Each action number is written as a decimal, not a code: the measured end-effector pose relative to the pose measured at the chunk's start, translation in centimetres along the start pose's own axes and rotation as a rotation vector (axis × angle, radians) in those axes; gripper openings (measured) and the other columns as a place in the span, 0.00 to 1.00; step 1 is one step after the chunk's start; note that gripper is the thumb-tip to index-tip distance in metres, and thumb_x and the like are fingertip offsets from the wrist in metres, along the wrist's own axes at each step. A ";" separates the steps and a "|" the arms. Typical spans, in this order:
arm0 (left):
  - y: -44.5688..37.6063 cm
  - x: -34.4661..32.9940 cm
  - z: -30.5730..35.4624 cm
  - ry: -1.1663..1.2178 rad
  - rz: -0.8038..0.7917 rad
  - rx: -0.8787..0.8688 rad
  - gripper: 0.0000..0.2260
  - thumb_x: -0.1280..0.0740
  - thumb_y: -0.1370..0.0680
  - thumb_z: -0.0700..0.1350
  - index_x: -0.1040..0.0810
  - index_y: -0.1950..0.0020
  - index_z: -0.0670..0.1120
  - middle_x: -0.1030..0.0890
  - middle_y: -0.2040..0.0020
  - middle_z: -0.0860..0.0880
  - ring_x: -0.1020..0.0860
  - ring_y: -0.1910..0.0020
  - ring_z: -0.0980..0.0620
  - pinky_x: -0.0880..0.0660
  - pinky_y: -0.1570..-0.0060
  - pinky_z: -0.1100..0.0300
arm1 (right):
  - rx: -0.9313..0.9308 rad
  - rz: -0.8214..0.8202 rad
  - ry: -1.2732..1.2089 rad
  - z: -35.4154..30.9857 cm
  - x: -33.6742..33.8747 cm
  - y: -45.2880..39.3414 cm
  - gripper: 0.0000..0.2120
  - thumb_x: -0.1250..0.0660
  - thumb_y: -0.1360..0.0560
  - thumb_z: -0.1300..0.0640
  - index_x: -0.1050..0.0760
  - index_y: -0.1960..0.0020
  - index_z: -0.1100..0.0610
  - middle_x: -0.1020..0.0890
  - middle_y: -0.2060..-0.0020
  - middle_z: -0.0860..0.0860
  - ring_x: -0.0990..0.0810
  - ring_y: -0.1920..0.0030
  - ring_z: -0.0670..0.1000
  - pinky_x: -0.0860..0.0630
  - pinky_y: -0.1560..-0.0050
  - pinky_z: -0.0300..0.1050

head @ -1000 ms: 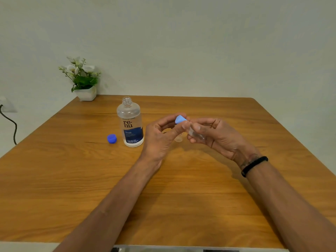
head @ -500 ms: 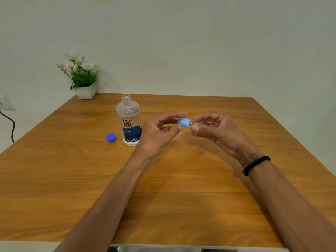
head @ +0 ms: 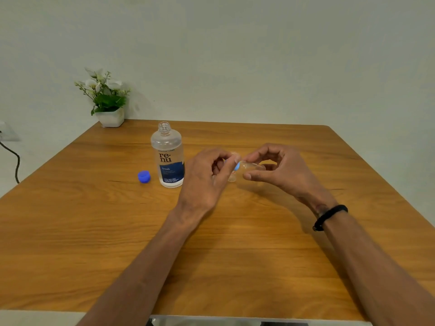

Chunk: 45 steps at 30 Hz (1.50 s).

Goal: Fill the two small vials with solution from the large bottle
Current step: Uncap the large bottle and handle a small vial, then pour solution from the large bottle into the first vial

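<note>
The large clear bottle [head: 169,158] with a dark blue label stands uncapped on the wooden table [head: 94,231]. Its blue cap [head: 144,176] lies just to its left. My right hand [head: 277,170] holds a small clear vial [head: 253,166] on its side above the table. My left hand [head: 207,180] pinches the light blue cap [head: 236,166] at the vial's left end. A second small clear vial [head: 231,177] stands on the table behind my fingers, mostly hidden.
A white pot with a small flowering plant [head: 106,100] sits at the far left corner. A black cable [head: 14,158] hangs by the wall at the left.
Both hands have lowered slightly and the vial has turned from tilted to lying horizontal. My left fingers have closed more around the light blue cap.
</note>
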State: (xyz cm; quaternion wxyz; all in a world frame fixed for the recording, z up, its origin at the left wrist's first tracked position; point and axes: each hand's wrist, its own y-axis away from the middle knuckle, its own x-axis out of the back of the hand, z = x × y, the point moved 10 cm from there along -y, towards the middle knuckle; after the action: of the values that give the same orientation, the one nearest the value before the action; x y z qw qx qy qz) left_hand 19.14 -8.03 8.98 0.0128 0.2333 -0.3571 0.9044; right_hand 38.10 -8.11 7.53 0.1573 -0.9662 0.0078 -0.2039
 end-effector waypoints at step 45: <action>0.8 -1.8 -7.4 -0.156 -0.001 0.309 0.16 0.38 0.14 0.45 0.26 0.26 0.47 0.17 0.39 0.46 0.20 0.40 0.45 0.21 0.39 0.48 | -0.098 0.042 0.012 2.4 -0.2 -0.3 0.15 0.17 0.29 0.60 0.16 0.45 0.55 0.13 0.46 0.50 0.11 0.48 0.47 0.15 0.44 0.46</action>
State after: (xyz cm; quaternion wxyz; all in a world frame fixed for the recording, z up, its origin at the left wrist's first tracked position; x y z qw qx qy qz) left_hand 17.51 -3.59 2.98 -0.0506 0.3022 -0.2134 0.9277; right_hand 38.91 -7.12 5.44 0.1138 -0.9712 0.0389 -0.2056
